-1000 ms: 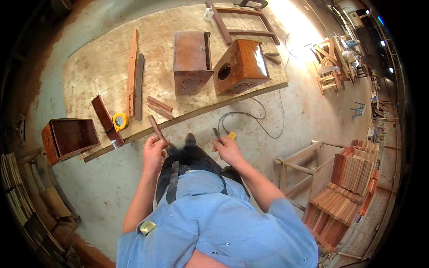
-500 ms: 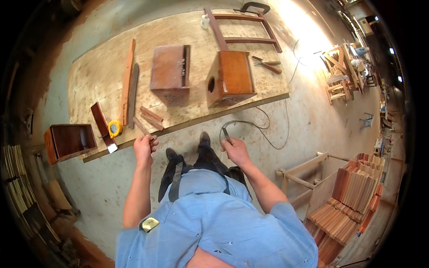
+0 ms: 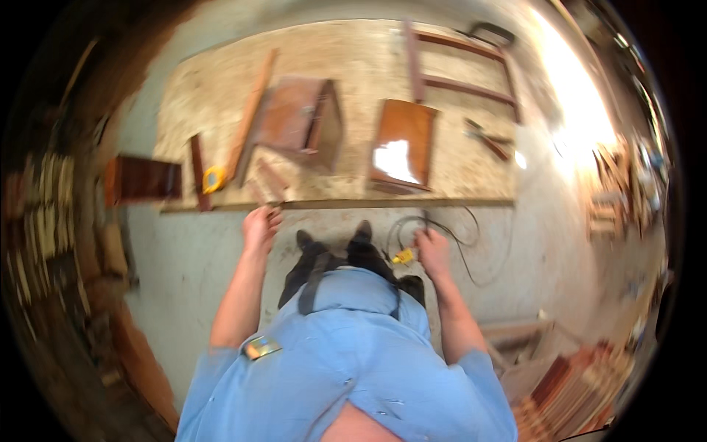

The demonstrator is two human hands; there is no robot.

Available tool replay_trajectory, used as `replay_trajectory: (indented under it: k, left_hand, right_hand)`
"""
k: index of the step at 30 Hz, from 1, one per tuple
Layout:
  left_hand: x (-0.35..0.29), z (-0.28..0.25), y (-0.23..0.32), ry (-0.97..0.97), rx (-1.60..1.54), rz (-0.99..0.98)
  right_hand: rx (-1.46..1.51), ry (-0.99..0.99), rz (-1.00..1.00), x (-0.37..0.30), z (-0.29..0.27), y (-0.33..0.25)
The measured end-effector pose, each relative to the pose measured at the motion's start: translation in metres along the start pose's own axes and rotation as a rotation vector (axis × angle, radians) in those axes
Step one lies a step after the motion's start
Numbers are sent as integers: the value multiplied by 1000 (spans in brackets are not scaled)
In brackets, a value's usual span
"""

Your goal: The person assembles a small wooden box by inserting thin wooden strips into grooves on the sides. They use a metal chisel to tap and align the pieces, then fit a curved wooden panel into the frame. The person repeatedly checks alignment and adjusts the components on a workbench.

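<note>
My left hand (image 3: 261,227) is closed at the near table edge, its fingertips on the end of a small reddish wooden strip (image 3: 256,193). Another short strip (image 3: 273,178) lies beside it. Away from the table edge, my right hand (image 3: 432,250) is closed round a slim dark tool (image 3: 425,218) pointing up, its kind blurred. A small yellow thing (image 3: 403,255) shows just left of that hand; I cannot tell whether it is held. Two brown wooden boxes, one duller (image 3: 294,114) and one glossy (image 3: 403,144), stand on the table (image 3: 353,55).
Left on the table are a dark wooden box (image 3: 147,179), a dark wooden piece (image 3: 198,173), a yellow tape measure (image 3: 213,179) and a long batten (image 3: 252,118). Right are hand tools (image 3: 487,140) and a wooden frame (image 3: 464,85). A cable (image 3: 471,243) loops across the floor.
The view has swung, so the table now lies nearly level across it. Both hands remain closed. The yellow thing beside my right hand has come into sight.
</note>
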State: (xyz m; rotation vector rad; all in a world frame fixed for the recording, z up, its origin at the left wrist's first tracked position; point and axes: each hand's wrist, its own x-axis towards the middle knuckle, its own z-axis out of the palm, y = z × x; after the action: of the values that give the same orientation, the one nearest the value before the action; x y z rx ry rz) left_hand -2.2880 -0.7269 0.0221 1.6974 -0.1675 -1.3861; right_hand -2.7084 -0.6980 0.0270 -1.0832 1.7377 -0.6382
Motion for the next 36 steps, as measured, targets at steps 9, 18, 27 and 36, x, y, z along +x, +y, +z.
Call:
replay_trajectory:
  k: [9, 18, 27, 36]
  left_hand:
    - [5, 1, -12, 207, 2, 65]
    - [26, -5, -11, 257, 84, 68]
    - [52, -12, -25, 317, 135, 214]
    - [35, -14, -11, 243, 133, 151]
  right_hand:
    - [-134, -143, -14, -7, -18, -21]
    - [-335, -235, -142, 9, 1, -23]
    - [-381, -256, -136, -26, 28, -59]
    - [-388, -275, 25, -37, 48, -70]
